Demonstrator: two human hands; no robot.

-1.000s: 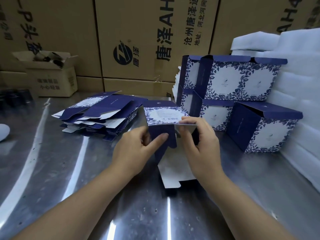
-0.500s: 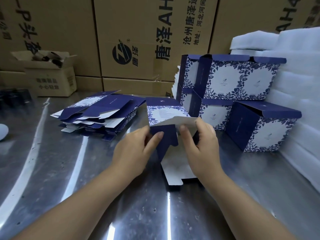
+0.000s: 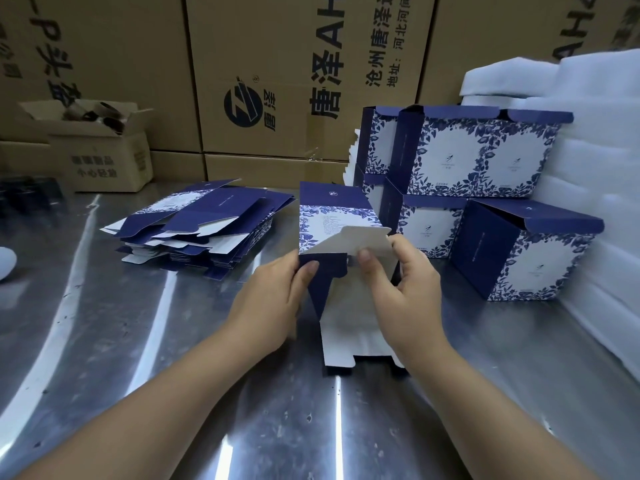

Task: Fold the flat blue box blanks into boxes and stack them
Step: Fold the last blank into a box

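Glossy, scuffed steel tabletop (image 3: 145, 358); matt printed card box blank (image 3: 332, 223), white inside; brown corrugated cartons (image 3: 277, 64); soft white foam sheets (image 3: 602, 133).

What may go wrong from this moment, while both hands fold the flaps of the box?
1. The right hand pinches the white flap of the half-folded box; a hard pull might crease or tear it.
2. The left hand holds the box by its blue flap, so it may skew and close crooked.
3. The stacked boxes stand close behind; a forward push might topple them.
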